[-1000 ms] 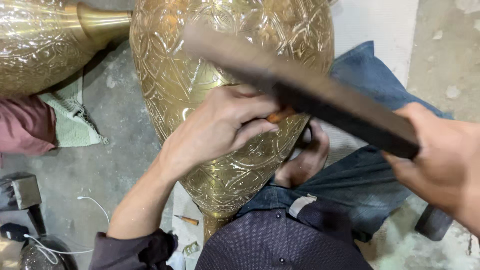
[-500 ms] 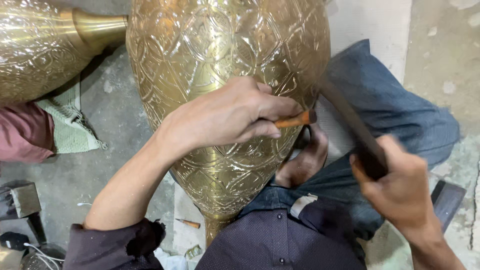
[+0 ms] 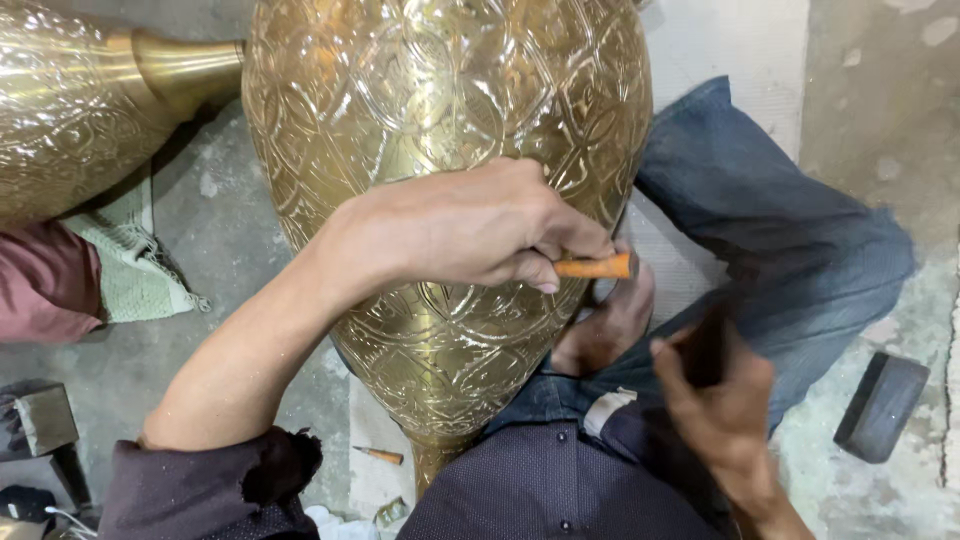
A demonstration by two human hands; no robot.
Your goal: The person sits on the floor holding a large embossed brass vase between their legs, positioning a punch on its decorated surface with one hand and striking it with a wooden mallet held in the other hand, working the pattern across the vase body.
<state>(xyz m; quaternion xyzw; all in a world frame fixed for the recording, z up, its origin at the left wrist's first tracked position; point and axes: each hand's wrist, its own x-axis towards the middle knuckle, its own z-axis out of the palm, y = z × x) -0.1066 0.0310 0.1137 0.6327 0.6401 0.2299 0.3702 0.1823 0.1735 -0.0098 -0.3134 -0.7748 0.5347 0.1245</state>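
Risk of a slip: orange punch (image 3: 597,266) held at a slant against the curved, engraved brass vase (image 3: 440,200), so a glancing blow could skid and scar the pattern, or catch the fingers close to its head. Left hand (image 3: 460,225) laid palm-down over the vase belly, fingers curled shut on the punch, wrist straight, forearm crossing from lower left. Right hand (image 3: 715,395) low beside the lap, fist closed around a dark handle, probably a hammer, though blurred. Vase resting across the lap, neck downward.
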